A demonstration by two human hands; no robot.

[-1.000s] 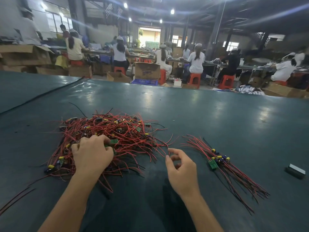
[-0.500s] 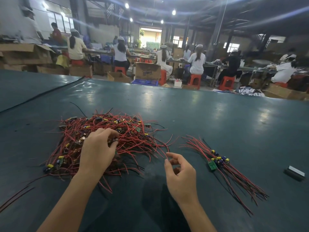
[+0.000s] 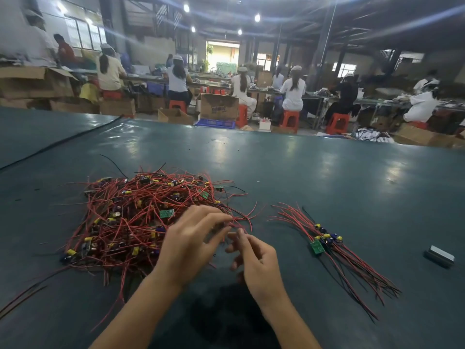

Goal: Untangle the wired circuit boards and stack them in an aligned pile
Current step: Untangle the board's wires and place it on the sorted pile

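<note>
Progress is slight: big tangle [image 3: 136, 217] at ten o'clock, small aligned pile [image 3: 324, 241] at three. Left hand [image 3: 188, 244] stretches its fingers onto wires; whether the right hand [image 3: 258, 264] grips anything is unclear.

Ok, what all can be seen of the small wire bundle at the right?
The small bundle holds a few wired circuit boards laid together on the dark green table. One green board shows at its left side, yellow and blue components clustered beside it. Thin red and black wires run out roughly parallel, toward the far left and the near right. It lies right of the tangled heap, apart from it; only the table touches it.
</note>
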